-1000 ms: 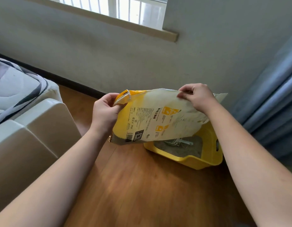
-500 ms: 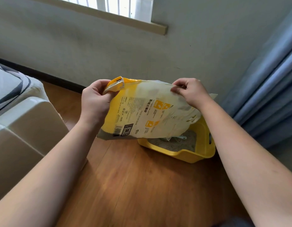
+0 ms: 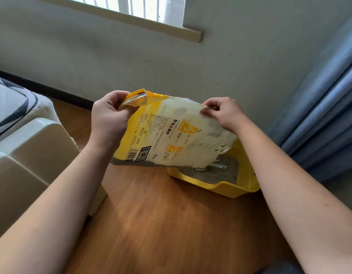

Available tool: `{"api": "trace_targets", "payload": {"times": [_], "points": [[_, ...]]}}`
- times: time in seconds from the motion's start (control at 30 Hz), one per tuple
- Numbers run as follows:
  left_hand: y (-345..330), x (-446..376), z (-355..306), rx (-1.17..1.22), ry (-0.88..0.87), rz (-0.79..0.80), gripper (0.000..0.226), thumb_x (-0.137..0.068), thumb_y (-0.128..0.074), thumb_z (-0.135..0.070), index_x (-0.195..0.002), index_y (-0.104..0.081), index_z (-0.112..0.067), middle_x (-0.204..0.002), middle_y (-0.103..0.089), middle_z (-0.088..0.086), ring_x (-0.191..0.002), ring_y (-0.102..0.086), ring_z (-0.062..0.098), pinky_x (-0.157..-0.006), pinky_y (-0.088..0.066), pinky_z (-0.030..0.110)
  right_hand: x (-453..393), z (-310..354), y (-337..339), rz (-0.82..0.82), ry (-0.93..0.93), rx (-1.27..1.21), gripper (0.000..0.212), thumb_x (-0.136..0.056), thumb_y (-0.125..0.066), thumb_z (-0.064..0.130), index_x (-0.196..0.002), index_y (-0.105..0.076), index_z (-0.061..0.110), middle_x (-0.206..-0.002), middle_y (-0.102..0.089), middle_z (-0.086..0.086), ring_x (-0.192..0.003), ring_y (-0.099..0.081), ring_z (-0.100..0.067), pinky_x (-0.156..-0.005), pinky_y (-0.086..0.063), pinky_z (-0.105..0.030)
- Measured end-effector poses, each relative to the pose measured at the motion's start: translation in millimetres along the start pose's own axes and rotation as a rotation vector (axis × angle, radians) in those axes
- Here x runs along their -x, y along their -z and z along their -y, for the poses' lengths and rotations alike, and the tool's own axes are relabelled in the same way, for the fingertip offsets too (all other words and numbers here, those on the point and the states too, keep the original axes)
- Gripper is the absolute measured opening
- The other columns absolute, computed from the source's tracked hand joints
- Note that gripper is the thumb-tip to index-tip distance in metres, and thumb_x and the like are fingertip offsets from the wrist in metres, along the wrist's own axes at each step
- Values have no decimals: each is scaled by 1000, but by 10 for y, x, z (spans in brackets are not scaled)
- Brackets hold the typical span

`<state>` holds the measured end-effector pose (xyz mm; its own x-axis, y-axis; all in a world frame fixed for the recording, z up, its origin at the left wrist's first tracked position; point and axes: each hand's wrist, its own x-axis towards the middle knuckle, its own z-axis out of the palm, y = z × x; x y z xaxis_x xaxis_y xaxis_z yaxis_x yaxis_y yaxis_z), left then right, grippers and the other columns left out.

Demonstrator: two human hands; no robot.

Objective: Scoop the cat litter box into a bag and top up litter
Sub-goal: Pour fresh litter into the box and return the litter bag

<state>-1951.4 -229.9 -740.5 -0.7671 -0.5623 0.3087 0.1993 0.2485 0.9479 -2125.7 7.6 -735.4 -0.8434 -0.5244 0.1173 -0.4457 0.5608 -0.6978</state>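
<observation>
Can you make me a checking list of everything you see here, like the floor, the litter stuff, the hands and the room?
Surface: wooden floor, bare where seen.
Job's things: yellow-and-white cat litter bag held tilted above the yellow litter box; grey litter inside, with a pale scoop lying on it.
Clutter: nothing seen.
Hands: left hand grips the bag's yellow corner; right hand pinches its upper edge.
Cables: nothing seen.
Surroundings: grey wall, window sill, blue curtain, cream furniture, striped bedding.

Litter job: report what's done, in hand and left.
Done: can't confirm scooping; the scoop lies in the yellow litter box. In hand: left hand and right hand grip the litter bag, tipped over the box. Left: finish topping up; no pouring visible.
</observation>
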Motion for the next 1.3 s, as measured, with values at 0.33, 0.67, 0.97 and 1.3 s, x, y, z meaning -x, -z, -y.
{"api": "trace_targets", "payload": {"times": [0.33, 0.67, 0.97, 1.3], "points": [[-7, 11, -26, 8, -6, 10, 20, -83, -77, -18, -101, -70, -11, -89, -73, 5, -82, -72, 20, -66, -58, 32, 2, -10, 26, 31, -16, -9, 5, -87, -68, 29, -84, -71, 28, -75, -67, 9, -71, -60, -11, -70, -49, -27], [-37, -7, -75, -21, -51, 15, 17, -84, -76, -16, -100, -71, -12, -90, -73, 8, -83, -72, 24, -71, -61, 40, 29, -34, 32, 36, -39, -6, 5, -88, -67, 30, -86, -71, 27, -79, -68, 8, -76, -62, -13, -72, -50, -27], [-141, 1, -117, -4, -75, 24, 18, -83, -76, -19, -99, -71, -13, -90, -72, 9, -83, -71, 26, -72, -60, 41, 114, -71, 110, 18, -60, 3, 6, -88, -67, 30, -87, -71, 27, -83, -70, 6, -82, -65, -16, -79, -53, -33], [-363, -5, -128, 4, -86, 38, 12, -85, -75, -20, -96, -72, -18, -88, -72, 5, -82, -71, 22, -72, -60, 41, 252, -118, 289, -5, -111, 43, 9, -89, -65, 30, -93, -71, 26, -90, -70, 5, -89, -65, -17, -83, -55, -37]]}}
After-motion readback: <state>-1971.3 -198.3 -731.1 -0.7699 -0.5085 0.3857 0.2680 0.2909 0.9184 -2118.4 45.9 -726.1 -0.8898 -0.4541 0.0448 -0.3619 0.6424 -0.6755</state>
